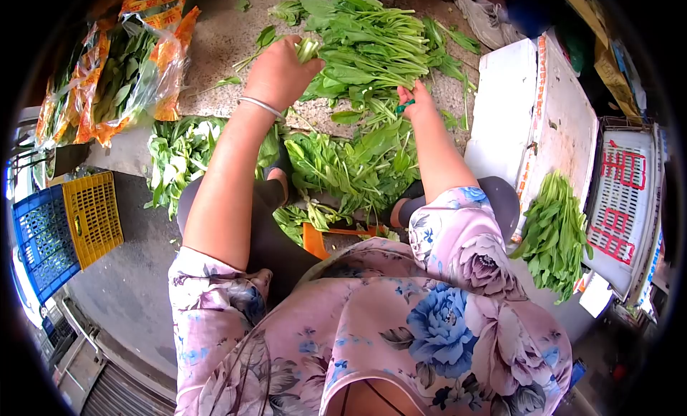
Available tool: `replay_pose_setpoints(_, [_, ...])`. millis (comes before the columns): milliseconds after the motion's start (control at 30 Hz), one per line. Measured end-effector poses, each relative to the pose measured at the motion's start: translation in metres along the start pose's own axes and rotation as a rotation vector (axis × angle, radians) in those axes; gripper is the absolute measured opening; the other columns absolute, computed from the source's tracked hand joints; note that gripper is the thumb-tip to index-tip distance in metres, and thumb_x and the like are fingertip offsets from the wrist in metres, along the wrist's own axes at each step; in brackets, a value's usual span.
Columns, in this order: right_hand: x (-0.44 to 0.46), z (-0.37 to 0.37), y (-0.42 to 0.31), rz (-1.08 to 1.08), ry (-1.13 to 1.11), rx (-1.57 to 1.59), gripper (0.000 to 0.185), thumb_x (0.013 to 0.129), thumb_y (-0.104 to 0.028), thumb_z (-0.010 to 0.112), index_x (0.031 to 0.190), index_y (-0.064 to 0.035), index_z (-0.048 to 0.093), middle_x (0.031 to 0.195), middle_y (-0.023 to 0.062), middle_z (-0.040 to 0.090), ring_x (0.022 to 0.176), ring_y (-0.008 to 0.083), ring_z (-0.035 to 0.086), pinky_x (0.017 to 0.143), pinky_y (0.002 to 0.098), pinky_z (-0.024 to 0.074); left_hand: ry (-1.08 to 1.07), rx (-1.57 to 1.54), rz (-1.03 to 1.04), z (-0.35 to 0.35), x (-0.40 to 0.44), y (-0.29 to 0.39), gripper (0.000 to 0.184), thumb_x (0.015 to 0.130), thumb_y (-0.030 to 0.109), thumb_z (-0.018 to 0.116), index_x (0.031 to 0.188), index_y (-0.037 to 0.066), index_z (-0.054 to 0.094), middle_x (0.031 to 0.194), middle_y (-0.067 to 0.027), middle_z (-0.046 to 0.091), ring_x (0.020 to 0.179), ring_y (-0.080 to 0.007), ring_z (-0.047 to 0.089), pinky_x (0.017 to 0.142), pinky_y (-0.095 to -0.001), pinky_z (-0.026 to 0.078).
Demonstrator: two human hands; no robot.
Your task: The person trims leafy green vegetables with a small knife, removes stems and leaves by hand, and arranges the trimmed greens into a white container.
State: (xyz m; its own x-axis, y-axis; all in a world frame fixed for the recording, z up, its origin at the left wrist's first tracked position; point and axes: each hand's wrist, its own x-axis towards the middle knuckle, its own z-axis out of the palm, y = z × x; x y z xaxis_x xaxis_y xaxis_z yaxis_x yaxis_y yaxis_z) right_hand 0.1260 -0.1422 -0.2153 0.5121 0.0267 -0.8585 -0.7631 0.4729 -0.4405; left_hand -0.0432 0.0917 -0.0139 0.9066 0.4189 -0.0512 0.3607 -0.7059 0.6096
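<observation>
My left hand point(280, 74), with a bangle at the wrist, is closed around the pale cut stems of a small bunch of leafy greens point(308, 50). It is just left of a large pile of leafy greens point(368, 40) on the speckled stone slab point(215, 55). My right hand point(418, 101) is closed at the pile's lower right stem ends. A small dark-green object point(405, 107) shows at its fingers; I cannot tell whether it is held or worn. Loose leaves point(351, 162) lie below, between my feet.
Plastic bags of greens point(114, 65) lie at the upper left, above a blue and yellow crate point(89, 219). White foam boxes point(504, 94) stand to the right. Another bunch of greens point(554, 237) leans beside them, near a white basket point(621, 194). Leaves point(182, 155) lie left of my leg.
</observation>
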Motion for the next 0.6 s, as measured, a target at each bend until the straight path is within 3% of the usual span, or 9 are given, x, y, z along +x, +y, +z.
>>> replay_pose_setpoints(133, [0.005, 0.007, -0.01, -0.019, 0.046, -0.172, 0.023, 0.085, -0.029, 0.056, 0.092, -0.008, 0.053, 0.076, 0.0078, 0.059, 0.057, 0.0154, 0.056, 0.041, 0.0209, 0.0341, -0.044, 0.043, -0.037, -0.007, -0.001, 0.003, 0.054, 0.068, 0.03, 0.068, 0.109, -0.003, 0.054, 0.09, -0.023, 0.061, 0.085, -0.0334, 0.06, 0.077, -0.0373, 0.047])
replay_pose_setpoints(233, [-0.007, 0.011, -0.011, -0.037, 0.071, -0.091, 0.022, 0.084, -0.026, 0.059, 0.092, -0.0059, 0.053, 0.074, 0.0087, 0.059, 0.055, 0.0153, 0.056, 0.04, 0.0213, 0.0347, -0.096, -0.009, -0.045, -0.007, 0.004, -0.003, 0.048, 0.068, 0.031, 0.068, 0.102, -0.001, 0.058, 0.085, -0.0217, 0.062, 0.081, -0.0334, 0.06, 0.074, -0.0381, 0.048])
replay_pose_setpoints(300, [-0.023, 0.008, -0.006, -0.077, 0.077, -0.032, 0.024, 0.082, -0.025, 0.061, 0.091, -0.0046, 0.053, 0.072, 0.0094, 0.058, 0.056, 0.0156, 0.056, 0.039, 0.0219, 0.0348, 0.097, 0.022, 0.037, 0.0, 0.011, -0.012, 0.044, 0.068, 0.032, 0.068, 0.097, 0.0, 0.06, 0.082, -0.0208, 0.062, 0.079, -0.0332, 0.06, 0.071, -0.0388, 0.048])
replay_pose_setpoints(433, [-0.071, 0.011, 0.009, -0.315, -0.009, 0.03, 0.025, 0.079, -0.023, 0.065, 0.089, -0.0028, 0.054, 0.071, 0.0079, 0.058, 0.055, 0.0139, 0.056, 0.039, 0.0216, 0.034, 0.116, 0.029, 0.021, -0.005, 0.007, 0.001, 0.041, 0.068, 0.032, 0.067, 0.099, 0.005, 0.061, 0.084, -0.0186, 0.062, 0.078, -0.0327, 0.06, 0.071, -0.039, 0.048])
replay_pose_setpoints(500, [-0.107, 0.015, 0.012, -0.584, -0.016, -0.034, 0.025, 0.078, -0.023, 0.067, 0.086, -0.0024, 0.055, 0.071, 0.0059, 0.058, 0.055, 0.0116, 0.055, 0.039, 0.0217, 0.034, 0.101, 0.037, 0.025, -0.003, 0.004, 0.005, 0.041, 0.068, 0.032, 0.068, 0.098, 0.006, 0.061, 0.083, -0.018, 0.062, 0.077, -0.0326, 0.06, 0.071, -0.0388, 0.048])
replay_pose_setpoints(600, [-0.153, 0.019, 0.01, -0.725, -0.162, -0.082, 0.026, 0.076, -0.021, 0.069, 0.086, -0.0014, 0.056, 0.07, 0.0038, 0.058, 0.054, 0.0093, 0.053, 0.039, 0.0202, 0.0339, 0.067, 0.003, 0.086, -0.001, -0.003, 0.011, 0.039, 0.068, 0.032, 0.068, 0.097, 0.007, 0.062, 0.08, -0.0171, 0.062, 0.076, -0.0323, 0.061, 0.07, -0.0383, 0.049])
